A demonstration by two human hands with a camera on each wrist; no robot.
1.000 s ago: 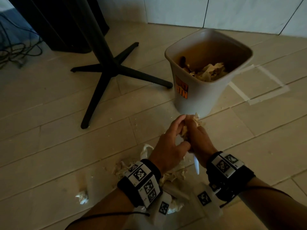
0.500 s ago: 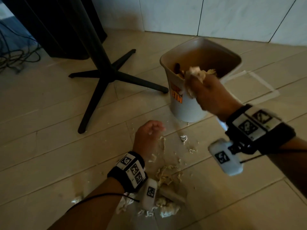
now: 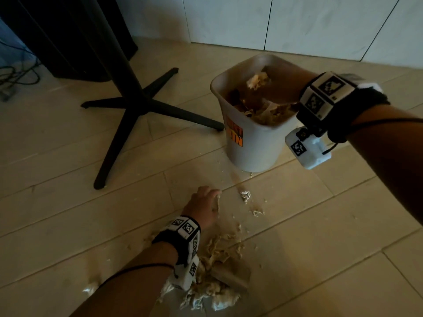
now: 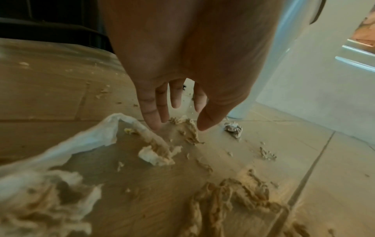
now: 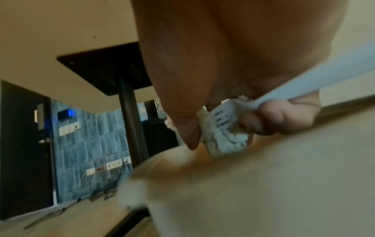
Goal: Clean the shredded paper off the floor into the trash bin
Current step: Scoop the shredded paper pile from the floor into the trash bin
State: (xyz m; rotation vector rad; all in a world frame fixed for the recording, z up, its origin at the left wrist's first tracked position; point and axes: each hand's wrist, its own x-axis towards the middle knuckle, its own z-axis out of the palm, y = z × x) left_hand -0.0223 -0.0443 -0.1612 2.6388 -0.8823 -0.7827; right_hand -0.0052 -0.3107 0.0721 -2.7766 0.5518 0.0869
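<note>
shredded paper (image 3: 219, 252) on floor, trash bin (image 3: 254, 143) near black table base (image 3: 137, 104)

trash bin (image 3: 254, 145): smooth white plastic, slight sheen
shredded paper (image 3: 219, 252): soft, ragged, matt
floor (image 3: 68, 202): wood-look planks, matt
table base (image 3: 137, 104): black, matt, metal-like

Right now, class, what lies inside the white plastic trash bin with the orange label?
Inside the white plastic trash bin lies a heap of shredded paper with something dark. The right hand holds a paper wad over it. The bin's bottom is covered.
</note>
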